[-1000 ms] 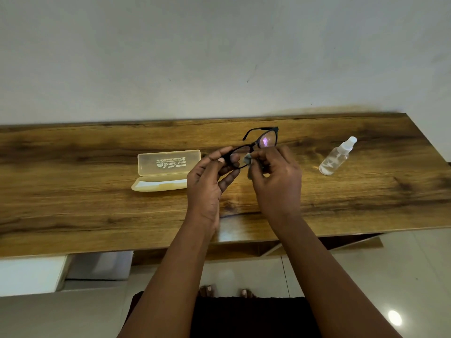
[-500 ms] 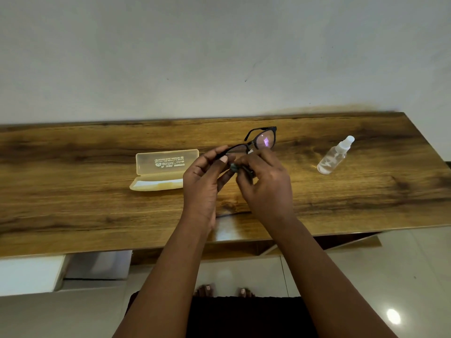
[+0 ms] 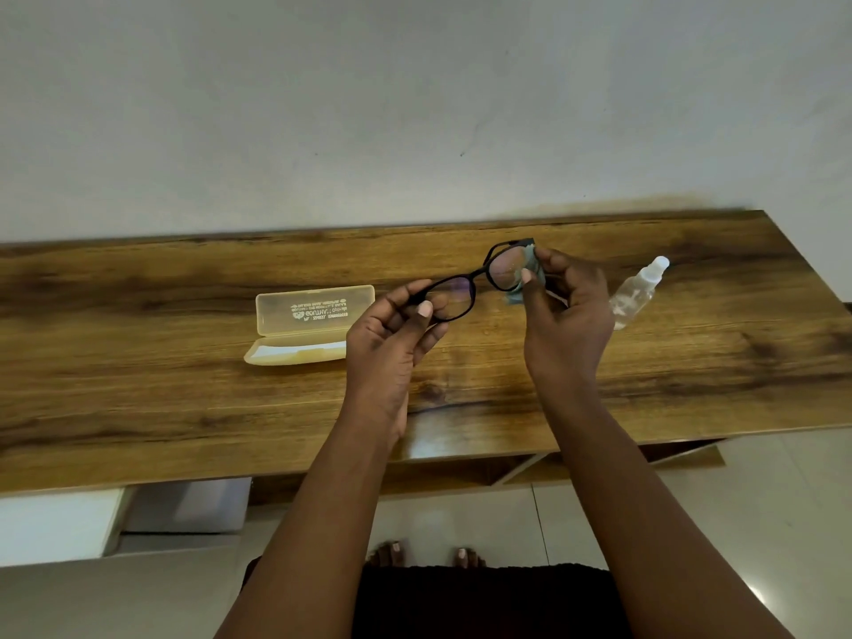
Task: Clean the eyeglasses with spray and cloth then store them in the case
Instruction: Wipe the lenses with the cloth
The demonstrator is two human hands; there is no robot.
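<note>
Black-framed eyeglasses (image 3: 479, 274) are held above the wooden table (image 3: 138, 371). My left hand (image 3: 392, 334) pinches the left end of the frame beside the left lens. My right hand (image 3: 565, 315) pinches a small grey-blue cloth (image 3: 530, 276) around the right lens, thumb on the near side. A pale yellow translucent case (image 3: 304, 322) lies open on the table to the left of my hands. The clear spray bottle (image 3: 638, 290) with a white cap lies on its side just right of my right hand.
A plain white wall (image 3: 415, 108) rises behind the table's far edge. The table's right end (image 3: 811, 279) is close to the bottle. Below the near edge are a tiled floor, white furniture at the left and my feet.
My hands have moved apart. The right hand with the cloth has shifted from the left lens near the bridge to the right lens. The glasses now stretch out wider between both hands.
</note>
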